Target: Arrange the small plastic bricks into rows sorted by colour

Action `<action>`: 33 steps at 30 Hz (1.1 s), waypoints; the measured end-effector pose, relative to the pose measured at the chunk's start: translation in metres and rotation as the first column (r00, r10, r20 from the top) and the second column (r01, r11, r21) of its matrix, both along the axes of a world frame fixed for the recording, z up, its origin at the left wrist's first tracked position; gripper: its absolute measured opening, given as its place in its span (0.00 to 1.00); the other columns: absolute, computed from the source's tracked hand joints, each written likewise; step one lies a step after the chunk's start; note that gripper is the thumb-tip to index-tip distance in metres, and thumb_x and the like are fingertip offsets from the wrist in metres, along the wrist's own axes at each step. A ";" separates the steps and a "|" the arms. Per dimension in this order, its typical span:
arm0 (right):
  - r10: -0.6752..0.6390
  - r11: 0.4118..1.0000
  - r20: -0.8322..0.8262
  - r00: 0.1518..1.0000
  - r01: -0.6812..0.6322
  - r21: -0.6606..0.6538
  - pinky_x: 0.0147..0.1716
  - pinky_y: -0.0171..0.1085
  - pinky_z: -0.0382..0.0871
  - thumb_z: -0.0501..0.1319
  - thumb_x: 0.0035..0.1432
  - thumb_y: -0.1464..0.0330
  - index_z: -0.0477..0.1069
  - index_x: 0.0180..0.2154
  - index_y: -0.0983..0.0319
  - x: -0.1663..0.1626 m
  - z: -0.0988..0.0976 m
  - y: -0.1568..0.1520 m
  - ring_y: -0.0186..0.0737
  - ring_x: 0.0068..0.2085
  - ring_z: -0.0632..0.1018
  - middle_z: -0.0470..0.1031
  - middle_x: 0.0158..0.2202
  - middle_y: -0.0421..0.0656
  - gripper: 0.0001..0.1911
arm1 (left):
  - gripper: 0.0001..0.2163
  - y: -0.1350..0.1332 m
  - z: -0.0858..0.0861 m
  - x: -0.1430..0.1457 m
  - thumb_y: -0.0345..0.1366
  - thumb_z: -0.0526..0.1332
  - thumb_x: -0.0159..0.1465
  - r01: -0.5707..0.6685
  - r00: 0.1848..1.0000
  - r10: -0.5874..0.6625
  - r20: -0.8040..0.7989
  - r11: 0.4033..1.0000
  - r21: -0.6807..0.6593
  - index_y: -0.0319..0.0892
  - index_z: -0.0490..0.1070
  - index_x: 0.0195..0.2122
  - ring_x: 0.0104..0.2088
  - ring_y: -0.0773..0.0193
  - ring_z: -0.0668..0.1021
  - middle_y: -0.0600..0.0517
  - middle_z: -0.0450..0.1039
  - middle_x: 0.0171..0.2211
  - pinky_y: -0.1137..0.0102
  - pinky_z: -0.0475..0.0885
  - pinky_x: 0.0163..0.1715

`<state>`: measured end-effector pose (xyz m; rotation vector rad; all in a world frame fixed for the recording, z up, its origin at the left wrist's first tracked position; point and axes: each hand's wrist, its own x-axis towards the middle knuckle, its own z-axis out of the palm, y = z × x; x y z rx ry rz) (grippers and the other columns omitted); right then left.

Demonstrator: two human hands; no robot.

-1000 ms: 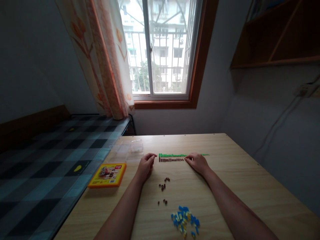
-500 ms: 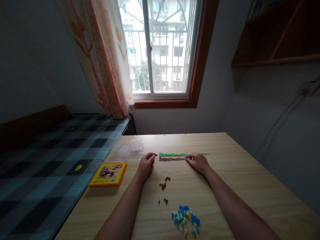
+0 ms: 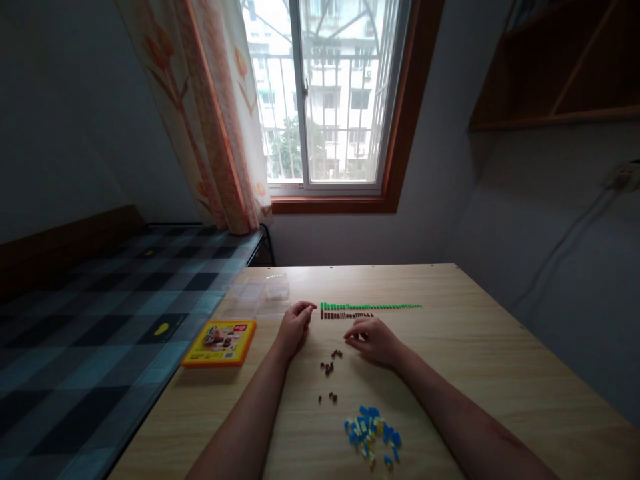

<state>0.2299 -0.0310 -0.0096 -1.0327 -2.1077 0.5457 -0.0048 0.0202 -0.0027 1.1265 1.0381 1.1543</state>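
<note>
Dim room, glare from the window (image 3: 333, 100).

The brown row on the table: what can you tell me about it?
The brown row is a line of small dark pieces, plastic-looking, lying on the pale table. It is tallest at its left end and dwindles rightward. It runs along the near side of the longer green row. The left hand is near its left end, the right hand near its right; I cannot tell whether either touches.

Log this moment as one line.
Left hand: left of green row | Right hand: between brown row and loose brown pieces | Grip: unclear
</note>
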 end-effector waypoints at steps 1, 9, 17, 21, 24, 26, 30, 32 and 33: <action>0.043 0.999 0.016 0.999 -0.043 -0.017 0.28 0.31 0.64 0.64 0.55 0.69 0.81 0.35 0.60 -0.008 0.001 -0.004 0.32 0.27 0.72 0.75 0.28 0.41 0.06 | 0.15 0.000 0.000 0.000 0.45 0.66 0.51 -0.005 1.000 0.005 -0.001 1.000 0.002 0.39 0.71 0.34 0.15 0.76 0.56 0.63 0.54 0.16 0.79 0.49 0.14; 0.078 0.996 0.090 0.993 -0.075 -0.038 0.29 0.30 0.64 0.65 0.52 0.70 0.81 0.37 0.59 -0.012 0.004 -0.013 0.32 0.27 0.72 0.75 0.29 0.41 0.08 | 0.16 -0.004 0.005 0.002 0.45 0.65 0.51 -0.016 1.000 0.015 -0.010 1.000 -0.007 0.39 0.71 0.35 0.14 0.77 0.56 0.62 0.57 0.17 0.78 0.50 0.15; 0.121 0.992 0.136 0.983 -0.118 -0.035 0.27 0.30 0.63 0.63 0.54 0.71 0.81 0.33 0.58 -0.008 0.003 -0.011 0.31 0.26 0.73 0.75 0.27 0.40 0.07 | 0.16 -0.002 0.002 0.002 0.44 0.65 0.51 -0.018 1.000 0.019 0.009 1.000 -0.024 0.39 0.71 0.35 0.15 0.77 0.56 0.62 0.56 0.17 0.79 0.49 0.14; 0.121 0.992 0.133 0.984 -0.115 -0.047 0.27 0.30 0.63 0.63 0.53 0.72 0.80 0.32 0.59 -0.003 0.006 -0.011 0.32 0.26 0.73 0.76 0.28 0.40 0.07 | 0.15 -0.001 0.000 0.001 0.44 0.65 0.51 -0.008 1.000 0.008 0.015 0.999 -0.034 0.40 0.71 0.35 0.14 0.77 0.55 0.63 0.56 0.17 0.79 0.49 0.14; 0.125 0.991 0.135 0.983 -0.118 -0.057 0.27 0.30 0.63 0.62 0.52 0.73 0.80 0.32 0.59 -0.001 0.006 -0.009 0.32 0.26 0.73 0.75 0.27 0.40 0.08 | 0.15 -0.001 -0.001 0.001 0.44 0.65 0.51 -0.005 1.000 0.005 0.022 1.000 -0.031 0.40 0.71 0.35 0.14 0.77 0.56 0.63 0.56 0.17 0.78 0.48 0.14; 0.130 0.991 0.132 0.983 -0.123 -0.059 0.28 0.30 0.63 0.62 0.51 0.73 0.80 0.31 0.59 -0.001 0.005 -0.008 0.32 0.26 0.73 0.75 0.28 0.39 0.08 | 0.14 -0.001 -0.002 0.001 0.44 0.65 0.52 -0.004 1.000 0.004 0.019 1.000 -0.022 0.40 0.71 0.35 0.14 0.77 0.56 0.63 0.56 0.16 0.78 0.48 0.14; 0.134 0.990 0.114 0.984 -0.128 -0.065 0.27 0.30 0.63 0.63 0.51 0.73 0.79 0.31 0.60 -0.001 0.003 -0.006 0.31 0.26 0.73 0.75 0.27 0.39 0.07 | 0.13 0.000 -0.003 0.001 0.43 0.65 0.52 -0.008 1.000 0.008 -0.008 1.000 0.007 0.40 0.71 0.34 0.14 0.77 0.56 0.63 0.55 0.16 0.78 0.49 0.14; 0.131 0.990 0.113 0.985 -0.124 -0.063 0.27 0.30 0.63 0.63 0.52 0.73 0.79 0.31 0.60 0.000 0.001 -0.005 0.31 0.27 0.72 0.75 0.27 0.39 0.06 | 0.13 0.000 -0.003 0.002 0.43 0.64 0.53 -0.011 1.000 0.011 -0.018 1.000 0.020 0.39 0.72 0.34 0.14 0.77 0.55 0.62 0.55 0.16 0.78 0.48 0.14; 0.130 0.991 0.116 0.985 -0.124 -0.059 0.27 0.30 0.63 0.63 0.52 0.72 0.79 0.31 0.60 0.000 0.001 -0.005 0.32 0.27 0.72 0.74 0.28 0.40 0.06 | 0.13 0.000 -0.003 0.002 0.43 0.64 0.53 -0.008 1.000 0.009 -0.028 1.000 0.028 0.39 0.72 0.35 0.14 0.76 0.56 0.62 0.56 0.15 0.78 0.48 0.14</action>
